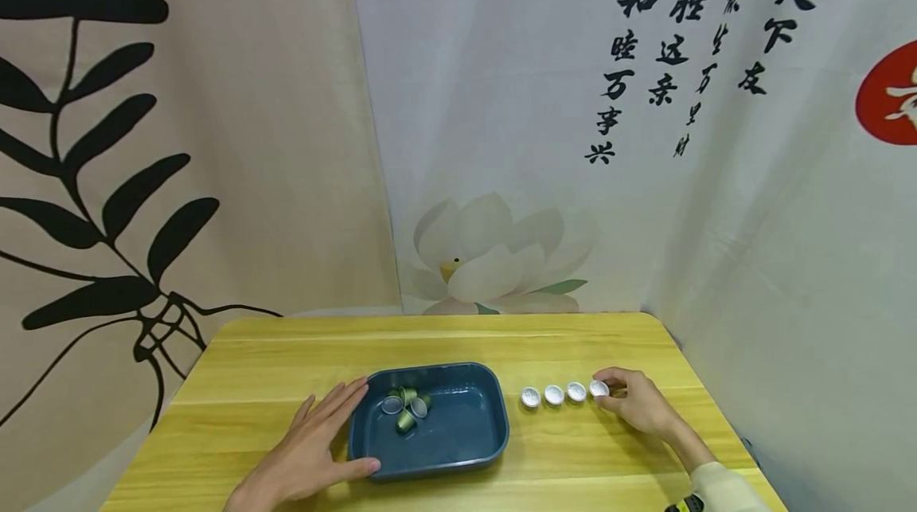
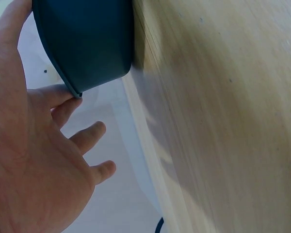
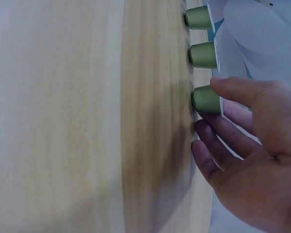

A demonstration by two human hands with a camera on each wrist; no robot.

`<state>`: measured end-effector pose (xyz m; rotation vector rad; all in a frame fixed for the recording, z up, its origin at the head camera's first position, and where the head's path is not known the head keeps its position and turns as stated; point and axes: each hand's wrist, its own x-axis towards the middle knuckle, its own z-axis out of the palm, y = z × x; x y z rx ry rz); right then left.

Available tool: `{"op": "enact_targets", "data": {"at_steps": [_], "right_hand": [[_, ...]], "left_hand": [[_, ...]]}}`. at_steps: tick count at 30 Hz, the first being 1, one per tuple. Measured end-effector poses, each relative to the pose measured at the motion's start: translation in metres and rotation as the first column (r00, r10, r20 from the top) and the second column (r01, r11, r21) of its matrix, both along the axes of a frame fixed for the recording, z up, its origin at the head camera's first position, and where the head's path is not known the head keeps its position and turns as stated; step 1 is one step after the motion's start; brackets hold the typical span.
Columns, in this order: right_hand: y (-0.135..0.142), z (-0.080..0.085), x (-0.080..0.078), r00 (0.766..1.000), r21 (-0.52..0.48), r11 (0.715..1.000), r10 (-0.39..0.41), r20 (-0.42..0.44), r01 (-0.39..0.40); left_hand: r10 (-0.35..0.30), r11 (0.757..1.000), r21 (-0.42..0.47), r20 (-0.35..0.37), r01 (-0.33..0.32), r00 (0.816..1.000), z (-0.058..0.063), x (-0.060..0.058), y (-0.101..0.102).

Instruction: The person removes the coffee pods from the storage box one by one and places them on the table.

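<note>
At the right end of a row, my right hand (image 1: 642, 402) pinches a green coffee capsule (image 3: 207, 100) between thumb and fingers; it stands on the table, silver lid up. To its left, several matching capsules (image 1: 554, 395) stand in line, lids up. My left hand (image 1: 308, 448) lies along the left end of a dark blue tray (image 1: 458, 424), fingers spread and fairly straight, with thumb and fingertips touching its rim. Inside the tray, toward its left, several green capsules (image 1: 405, 421) lie jumbled, some tipped over. The left wrist view shows only the tray's outer wall (image 2: 92, 43).
The wooden table (image 1: 573, 464) carries the tray at its middle and the capsule row to the right. Behind its back edge hangs a pale curtain (image 1: 501, 138) with printed writing and a flower. A printed plant (image 1: 122, 201) covers the left curtain.
</note>
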<state>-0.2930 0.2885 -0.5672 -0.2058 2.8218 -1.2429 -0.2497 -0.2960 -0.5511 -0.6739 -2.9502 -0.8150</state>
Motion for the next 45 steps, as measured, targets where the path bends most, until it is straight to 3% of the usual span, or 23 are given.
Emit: {"op": "enact_targets", "data": {"at_steps": [14,28,34,45], "right_hand": [[0.000,-0.001,0.000,1.000,-0.043,0.999,-0.015,0.025,0.016],[0.002,-0.002,0.003,1.000,-0.050,0.999,0.013,-0.005,-0.013],[0.003,0.001,0.006,1.000,-0.005,1.000,-0.005,-0.015,0.005],[-0.006,0.020,0.011,0.993,0.105,0.994,-0.003,-0.116,0.015]], "left_hand": [[0.004,1.000,0.001,-0.003,-0.004,1.000,0.000,-0.001,0.001],[-0.004,1.000,0.009,0.000,0.004,1.000,0.000,0.000,0.001],[0.001,1.000,-0.010,0.009,-0.001,1.000,-0.001,-0.002,0.000],[0.002,1.000,-0.030,0.022,-0.002,1.000,-0.002,-0.004,0.000]]}}
